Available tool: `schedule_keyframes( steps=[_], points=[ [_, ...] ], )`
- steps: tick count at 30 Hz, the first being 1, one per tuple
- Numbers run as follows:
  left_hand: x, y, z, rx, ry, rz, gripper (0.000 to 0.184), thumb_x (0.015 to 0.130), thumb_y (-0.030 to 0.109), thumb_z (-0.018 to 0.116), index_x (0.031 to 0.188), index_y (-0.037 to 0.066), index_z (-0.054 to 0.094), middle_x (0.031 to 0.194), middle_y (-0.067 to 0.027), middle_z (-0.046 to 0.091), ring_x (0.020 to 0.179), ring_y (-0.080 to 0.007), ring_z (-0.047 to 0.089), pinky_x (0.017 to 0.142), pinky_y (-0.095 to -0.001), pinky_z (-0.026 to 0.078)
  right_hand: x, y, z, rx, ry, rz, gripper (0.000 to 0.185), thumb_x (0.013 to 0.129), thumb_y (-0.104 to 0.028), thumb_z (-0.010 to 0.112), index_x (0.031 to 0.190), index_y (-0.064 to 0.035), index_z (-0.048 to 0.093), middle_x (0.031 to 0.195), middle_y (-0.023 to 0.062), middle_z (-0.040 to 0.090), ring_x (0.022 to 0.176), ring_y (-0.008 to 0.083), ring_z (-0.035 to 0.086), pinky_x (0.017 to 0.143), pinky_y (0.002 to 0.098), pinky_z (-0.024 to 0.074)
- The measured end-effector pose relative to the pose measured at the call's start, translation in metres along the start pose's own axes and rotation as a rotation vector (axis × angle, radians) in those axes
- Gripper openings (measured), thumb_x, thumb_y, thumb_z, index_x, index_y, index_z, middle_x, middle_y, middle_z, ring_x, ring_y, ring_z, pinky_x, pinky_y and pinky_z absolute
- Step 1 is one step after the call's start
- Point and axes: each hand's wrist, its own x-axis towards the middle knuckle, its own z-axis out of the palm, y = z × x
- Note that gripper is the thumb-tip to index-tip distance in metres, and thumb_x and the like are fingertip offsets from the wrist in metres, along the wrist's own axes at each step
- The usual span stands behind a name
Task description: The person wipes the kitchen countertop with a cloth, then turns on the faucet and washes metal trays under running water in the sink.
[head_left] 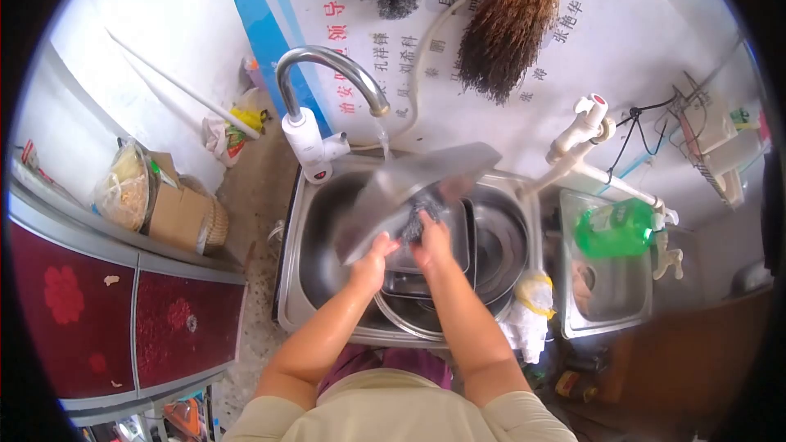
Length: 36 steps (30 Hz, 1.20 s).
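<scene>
Metal tray, single, one scourer, two hands

Open room lies in the left part of the large sink, left of the tilted metal pan. The pan spans the middle, blocking the way straight back. Behind it, the arched faucet and its falling water narrow the passage. Nested pans crowd the right side, with a white pipe just beyond.
</scene>
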Motion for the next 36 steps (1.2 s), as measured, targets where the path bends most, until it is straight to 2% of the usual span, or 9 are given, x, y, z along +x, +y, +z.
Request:
schedule_keyframes(
  steps=[3,5,10,15,20,23,30,33,36],
  points=[
    [0.001,-0.002,-0.013,-0.011,-0.021,-0.032,0.035,0.085,0.004,0.049,0.118,-0.005,0.04,0.118,-0.0164,0.044,0.097,-0.0316,0.056,0.085,-0.0425,0.048,0.005,-0.016,-0.008,-0.255,-0.072,0.054,0.022,0.078,-0.005,0.059,0.097,0.0069,0.054,0.087,0.0118,0.061,0.076,0.0246,0.061,0.068,0.0342,0.0478],
    [-0.005,0.002,-0.014,0.044,-0.03,-0.116,0.04,0.086,0.008,0.049,0.121,-0.007,0.035,0.121,-0.0171,0.041,0.101,-0.0326,0.054,0.09,-0.043,0.044,0.054,-0.011,-0.047,-1.07,0.005,-0.659,0.031,0.075,-0.008,0.064,0.1,0.0053,0.052,0.084,0.0211,0.062,0.077,0.0275,0.062,0.067,0.0361,0.0479],
    [-0.002,0.006,-0.025,0.116,-0.136,-0.22,0.055,0.087,0.02,0.05,0.122,-0.016,0.027,0.126,-0.0176,0.036,0.108,-0.0337,0.051,0.102,-0.0416,0.027,0.024,-0.056,-0.015,-1.573,0.037,-1.165,0.041,0.077,-0.028,0.065,0.097,0.0031,0.046,0.071,0.019,0.06,0.068,0.0394,0.059,0.061,0.0433,0.0462],
    [-0.004,0.0,-0.021,0.102,-0.094,-0.208,0.052,0.086,0.018,0.05,0.118,-0.018,0.032,0.123,-0.0175,0.04,0.108,-0.0328,0.052,0.102,-0.0411,0.026,0.032,-0.029,-0.014,-1.131,0.375,-1.058,0.036,0.073,-0.016,0.07,0.098,0.0005,0.051,0.083,0.0168,0.061,0.07,0.0314,0.059,0.067,0.0361,0.0467],
    [-0.007,0.006,-0.002,-0.103,-0.107,-0.049,0.038,0.083,0.008,0.051,0.114,-0.012,0.041,0.117,-0.0137,0.046,0.101,-0.0317,0.055,0.094,-0.0422,0.042,0.001,0.001,-0.001,-0.046,0.174,0.031,0.024,0.077,-0.002,0.061,0.097,0.0061,0.053,0.088,0.0139,0.06,0.075,0.0257,0.06,0.061,0.0399,0.0493],
    [-0.008,0.007,-0.012,-0.142,-0.062,-0.147,0.03,0.083,0.006,0.051,0.11,-0.008,0.045,0.114,-0.012,0.047,0.099,-0.031,0.055,0.089,-0.0414,0.046,-0.003,-0.014,-0.004,-0.284,0.073,0.059,0.025,0.074,-0.001,0.062,0.096,0.0058,0.054,0.087,0.0145,0.06,0.074,0.0258,0.06,0.062,0.0392,0.0496],
    [-0.012,0.012,-0.016,-0.095,-0.071,-0.244,0.02,0.084,0.012,0.053,0.096,-0.004,0.053,0.102,-0.0117,0.054,0.098,-0.0282,0.055,0.091,-0.0394,0.043,0.022,-0.053,-0.021,-1.569,0.08,-0.977,0.037,0.075,-0.02,0.066,0.099,0.0039,0.049,0.077,0.0211,0.061,0.072,0.038,0.059,0.064,0.0413,0.0465],
    [-0.012,0.01,-0.016,-0.01,-0.119,-0.226,0.054,0.087,0.023,0.051,0.123,-0.012,0.032,0.117,-0.0142,0.048,0.101,-0.0242,0.056,0.098,-0.0355,0.032,0.018,-0.04,-0.014,-1.148,0.194,-1.107,0.034,0.075,-0.018,0.065,0.097,0.0028,0.051,0.077,0.0228,0.06,0.072,0.0379,0.059,0.064,0.0398,0.0467],
    [-0.008,-0.003,-0.015,-0.068,-0.078,-0.221,0.019,0.084,0.013,0.055,0.096,-0.001,0.054,0.097,-0.008,0.057,0.089,-0.0213,0.057,0.08,-0.0354,0.049,0.036,0.011,-0.03,-0.374,0.189,-0.468,0.021,0.079,-0.01,0.06,0.093,0.005,0.054,0.081,0.0129,0.062,0.072,0.023,0.06,0.062,0.0343,0.0469]
  ],
)
